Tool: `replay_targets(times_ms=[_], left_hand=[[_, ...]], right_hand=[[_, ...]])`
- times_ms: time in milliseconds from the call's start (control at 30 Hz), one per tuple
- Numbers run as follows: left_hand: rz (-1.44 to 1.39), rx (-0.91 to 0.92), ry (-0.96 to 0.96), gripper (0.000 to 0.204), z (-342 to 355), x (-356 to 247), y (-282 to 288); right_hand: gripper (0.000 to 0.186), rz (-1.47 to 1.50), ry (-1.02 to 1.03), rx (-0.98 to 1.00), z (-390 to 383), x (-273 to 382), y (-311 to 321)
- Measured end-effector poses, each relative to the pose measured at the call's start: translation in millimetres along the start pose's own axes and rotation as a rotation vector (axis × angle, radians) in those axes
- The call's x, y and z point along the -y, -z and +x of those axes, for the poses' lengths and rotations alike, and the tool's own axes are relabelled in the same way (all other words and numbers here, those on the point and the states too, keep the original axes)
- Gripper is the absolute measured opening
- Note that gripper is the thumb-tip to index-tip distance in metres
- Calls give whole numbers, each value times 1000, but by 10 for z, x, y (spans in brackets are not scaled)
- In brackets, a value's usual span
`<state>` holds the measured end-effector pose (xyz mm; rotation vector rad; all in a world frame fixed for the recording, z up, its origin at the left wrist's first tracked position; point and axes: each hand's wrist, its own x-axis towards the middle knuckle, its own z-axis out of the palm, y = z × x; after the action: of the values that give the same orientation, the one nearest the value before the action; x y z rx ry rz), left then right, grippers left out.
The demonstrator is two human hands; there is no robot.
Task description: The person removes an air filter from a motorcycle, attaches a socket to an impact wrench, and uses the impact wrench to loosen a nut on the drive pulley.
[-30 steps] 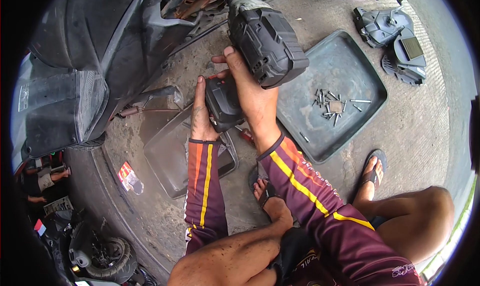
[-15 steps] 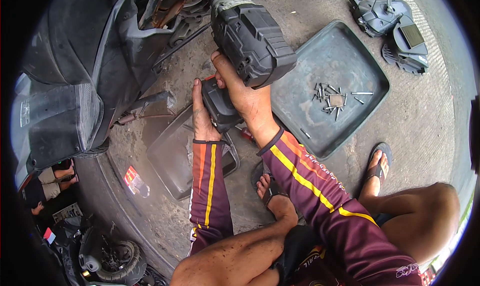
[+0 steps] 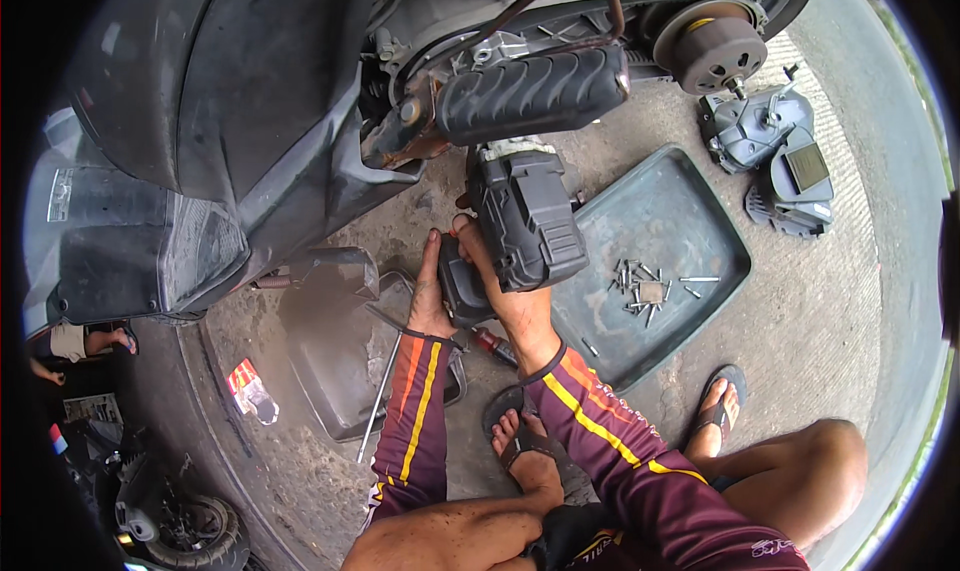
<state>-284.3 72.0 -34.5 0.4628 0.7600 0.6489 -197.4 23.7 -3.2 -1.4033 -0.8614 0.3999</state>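
Note:
A bulky black cordless impact wrench [image 3: 530, 221] is held in both hands, tilted with its nose pointing up toward the scooter. My right hand [image 3: 520, 316] wraps round its handle. Against the battery base [image 3: 460, 286], my left hand [image 3: 430, 296] presses from the left with its fingers extended upward. The wrench's nose passes under a black ribbed footpeg [image 3: 535, 93] on the scooter, so its tip is hidden. Behind the peg lies the open engine case [image 3: 490, 46]. A round clutch drum [image 3: 712, 53] protrudes at its right end.
A grey tray [image 3: 625, 226] to the right carries several bolts [image 3: 645, 286]. Removed covers [image 3: 765, 136] lie beyond it. A darker tray [image 3: 315, 376], a thin rod [image 3: 380, 396] and a red-handled tool [image 3: 495, 346] are nearer. A red-and-white packet [image 3: 252, 391] lies left. Body panels [image 3: 270, 91] fill the upper left.
My view has tipped upward, showing the engine case, footpeg and clutch drum. The wrench sits lower in the picture, its nose now behind the peg. Both hands keep their hold.

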Motion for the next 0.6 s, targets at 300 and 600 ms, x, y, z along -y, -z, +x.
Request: replay_targets(times_ms=[300,600], left_hand=[[7,-93,0,51,34,88,357],[370,-230,-332,43,-151,135,330]], right_hand=[[14,-83,43,-61,-103,-149,-81],[14,-47,45,-67,-130,-85,-84]])
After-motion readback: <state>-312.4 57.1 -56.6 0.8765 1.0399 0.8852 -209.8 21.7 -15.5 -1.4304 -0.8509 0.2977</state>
